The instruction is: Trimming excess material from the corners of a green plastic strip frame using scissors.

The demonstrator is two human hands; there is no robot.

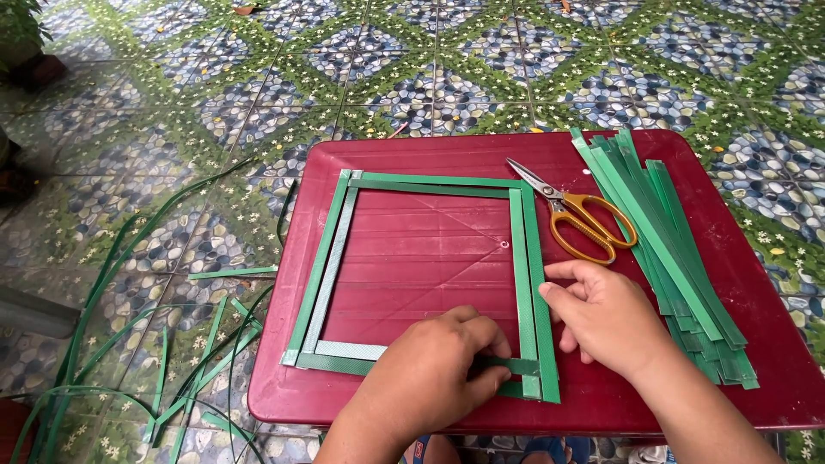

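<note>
Green plastic strips point(430, 183) lie in a square frame shape on a dark red table point(412, 258). My left hand point(434, 369) presses down on the near bottom strip close to the frame's near right corner, fingers curled over the strip. My right hand point(606, 318) rests on the table just right of the frame, its fingertips touching the right vertical strips point(528, 258). Neither hand lifts anything.
Yellow-handled scissors point(576, 215) lie on the table beyond my right hand. A pile of cut green strips point(670, 241) lies along the table's right side. Loose long strips point(129, 344) are scattered on the patterned tile floor at left.
</note>
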